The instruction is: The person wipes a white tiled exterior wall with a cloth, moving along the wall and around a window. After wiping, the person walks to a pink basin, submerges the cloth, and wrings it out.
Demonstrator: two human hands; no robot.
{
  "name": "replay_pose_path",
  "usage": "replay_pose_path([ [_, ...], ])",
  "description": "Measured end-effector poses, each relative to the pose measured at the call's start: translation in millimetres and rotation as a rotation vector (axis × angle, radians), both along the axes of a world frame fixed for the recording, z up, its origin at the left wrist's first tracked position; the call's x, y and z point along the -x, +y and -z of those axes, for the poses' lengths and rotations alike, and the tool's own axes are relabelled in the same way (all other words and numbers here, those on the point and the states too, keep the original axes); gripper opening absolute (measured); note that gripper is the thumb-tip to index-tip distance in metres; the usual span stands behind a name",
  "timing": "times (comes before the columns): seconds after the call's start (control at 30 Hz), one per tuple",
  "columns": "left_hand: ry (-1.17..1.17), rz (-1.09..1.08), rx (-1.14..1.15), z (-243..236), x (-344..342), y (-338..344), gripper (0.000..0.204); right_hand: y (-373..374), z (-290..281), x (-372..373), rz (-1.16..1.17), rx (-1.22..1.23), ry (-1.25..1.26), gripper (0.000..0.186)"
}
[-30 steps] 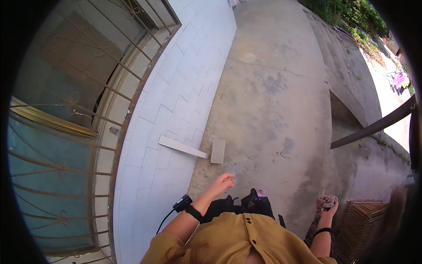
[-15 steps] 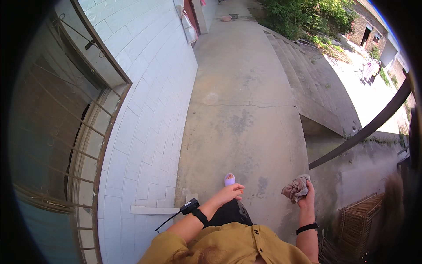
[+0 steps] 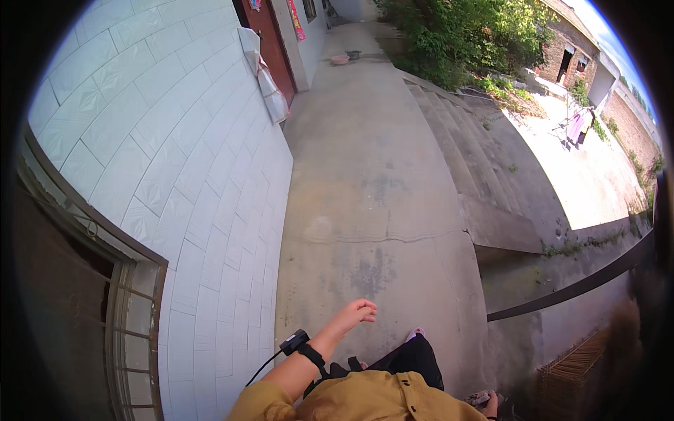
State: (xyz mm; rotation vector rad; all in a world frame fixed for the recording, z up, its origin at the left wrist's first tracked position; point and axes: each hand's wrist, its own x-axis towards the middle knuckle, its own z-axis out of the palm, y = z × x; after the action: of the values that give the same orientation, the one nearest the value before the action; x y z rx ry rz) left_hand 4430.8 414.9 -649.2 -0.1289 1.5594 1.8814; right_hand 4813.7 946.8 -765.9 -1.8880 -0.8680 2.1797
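Note:
My left hand point(image 3: 353, 316) hangs in front of my body over the concrete walkway point(image 3: 351, 189), its fingers loosely bent and nothing visible in them. On that forearm sits a black strap with a small black box point(image 3: 293, 342) and a cable. At the lower right edge my right hand point(image 3: 491, 405) is closed round a crumpled greyish-brown cloth point(image 3: 478, 398); most of that arm is out of view. Below my mustard top, dark trousers point(image 3: 414, 361) and the tip of a pale purple slipper point(image 3: 415, 332) show.
A white tiled wall point(image 3: 203, 161) with a barred window point(image 3: 133, 316) lines the left. Farther along stand a reddish door point(image 3: 270, 49) and a pink basin point(image 3: 340, 60). To the right, concrete steps point(image 3: 456, 147) descend, a dark rail point(image 3: 576, 289) curves past, and a woven stick panel point(image 3: 572, 368) stands below.
The walkway, door and steps have shifted nearer as I move forward. My right hand with the cloth has dropped toward the lower edge. A different foot now shows ahead.

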Motion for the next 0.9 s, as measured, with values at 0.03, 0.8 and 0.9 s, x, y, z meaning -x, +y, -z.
replay_pose_path([
  [0.03,-0.005,-0.002,-0.025,1.7,36.9,10.2,0.027,8.0,-5.0,23.8,0.012,0.044,-0.133,0.041],
  [0.8,0.025,-0.143,0.058,-32.5,900.3,159.0,0.03,-1.1,-130.8,1368.9,-1.037,-0.044,0.795,0.024],
  [0.9,0.053,-0.123,0.03,-28.6,1044.6,137.4,0.029,25.6,-109.2,1403.0,-0.866,-0.056,0.648,0.019],
])
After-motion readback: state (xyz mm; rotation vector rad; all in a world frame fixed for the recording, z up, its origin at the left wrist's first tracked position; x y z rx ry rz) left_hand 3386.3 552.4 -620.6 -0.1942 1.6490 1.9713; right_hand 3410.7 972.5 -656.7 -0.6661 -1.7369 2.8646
